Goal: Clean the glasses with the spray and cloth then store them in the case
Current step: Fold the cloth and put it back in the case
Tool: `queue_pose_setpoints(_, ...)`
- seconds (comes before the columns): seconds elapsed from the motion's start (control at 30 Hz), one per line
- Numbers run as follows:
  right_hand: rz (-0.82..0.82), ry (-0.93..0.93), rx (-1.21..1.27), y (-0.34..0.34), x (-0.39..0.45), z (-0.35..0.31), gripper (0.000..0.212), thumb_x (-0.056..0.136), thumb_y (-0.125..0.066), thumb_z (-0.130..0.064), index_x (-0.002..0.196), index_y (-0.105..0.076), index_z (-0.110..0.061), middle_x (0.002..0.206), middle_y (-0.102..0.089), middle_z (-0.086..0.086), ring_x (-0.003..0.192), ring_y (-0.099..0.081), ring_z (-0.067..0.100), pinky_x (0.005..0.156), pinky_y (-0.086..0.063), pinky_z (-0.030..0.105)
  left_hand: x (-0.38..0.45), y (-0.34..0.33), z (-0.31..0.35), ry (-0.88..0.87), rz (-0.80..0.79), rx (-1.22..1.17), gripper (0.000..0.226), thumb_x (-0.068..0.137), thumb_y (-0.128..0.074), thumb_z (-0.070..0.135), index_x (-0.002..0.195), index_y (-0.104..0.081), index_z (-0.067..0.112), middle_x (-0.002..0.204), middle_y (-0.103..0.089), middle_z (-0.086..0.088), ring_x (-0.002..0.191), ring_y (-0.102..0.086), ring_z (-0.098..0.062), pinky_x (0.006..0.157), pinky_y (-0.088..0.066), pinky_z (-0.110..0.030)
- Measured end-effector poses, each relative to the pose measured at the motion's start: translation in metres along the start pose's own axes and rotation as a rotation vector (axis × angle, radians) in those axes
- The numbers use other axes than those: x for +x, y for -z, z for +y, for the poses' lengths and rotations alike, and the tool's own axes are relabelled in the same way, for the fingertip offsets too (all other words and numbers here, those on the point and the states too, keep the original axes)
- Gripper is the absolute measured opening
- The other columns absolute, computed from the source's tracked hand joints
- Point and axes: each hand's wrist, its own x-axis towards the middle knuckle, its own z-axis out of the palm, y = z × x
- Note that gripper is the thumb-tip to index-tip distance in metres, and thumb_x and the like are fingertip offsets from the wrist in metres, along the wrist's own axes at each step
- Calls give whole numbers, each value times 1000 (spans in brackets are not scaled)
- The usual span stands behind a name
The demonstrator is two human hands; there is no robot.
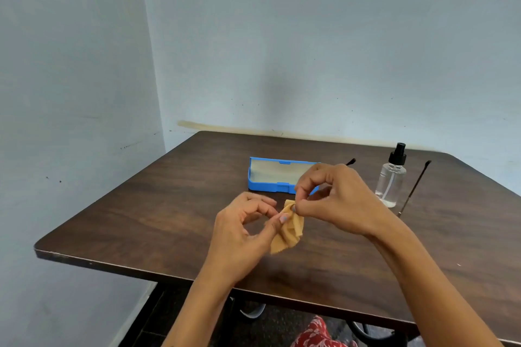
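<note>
Cloth (289, 229) pinched by both hands, case (270, 177) behind.

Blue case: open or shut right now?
Open. The blue case lies on the table with its pale lining showing; the visible part holds nothing, its right end hidden behind the right hand.

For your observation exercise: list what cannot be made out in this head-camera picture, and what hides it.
1. Glasses: only two dark temple arms show; the right hand covers lenses and frame.
2. Blue case: its right end sits behind that hand.
3. Tan cloth: its top is bunched under the fingers of both hands, left hand included.
4. Table: near right corner cut off by the picture's edge.
</note>
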Motion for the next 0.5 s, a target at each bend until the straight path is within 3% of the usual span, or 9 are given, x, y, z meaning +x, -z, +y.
queue_pose_setpoints(0.1,-45,-60,301,-9,8,-3,9,57,-68,-17,50,-63,-20,77,-70,-2,71,-65,5,63,-49,18,4,5,4,148,-15,-333,23,70,-68,28,75,-68,6,87,-70,-2,80,-66,-6,69,-51,-17)
queue_pose_setpoints(0.17,-61,-100,460,-16,13,-3,20,64,-63,-8,48,-59,-21,65,-66,4,64,-63,11,57,-48,20,9,8,6,282,-64,-495,24,71,-67,25,78,-65,2,73,-69,-6,65,-62,-13,58,-50,-22)
queue_pose_setpoints(0.23,-49,-186,542,-22,19,1,30,74,-62,-1,52,-58,-21,54,-58,-2,53,-53,13,49,-44,20,14,16,5,408,-134,-573,24,69,-68,24,82,-65,4,70,-68,-10,57,-61,-18,54,-53,-30)
queue_pose_setpoints(0.37,-152,-437,650,-26,23,13,11,82,-65,-1,83,-61,-11,70,-67,7,53,-63,17,44,-51,23,27,42,-1,621,-207,-538,32,59,-75,14,89,-70,5,73,-72,-7,54,-64,-12,48,-54,-23)
queue_pose_setpoints(0.5,-229,-598,724,-29,26,29,24,78,-68,4,101,-64,-3,81,-68,8,62,-65,11,54,-56,22,39,60,-15,755,-135,-430,36,53,-78,8,89,-72,8,77,-73,-8,56,-65,-9,48,-53,-18)
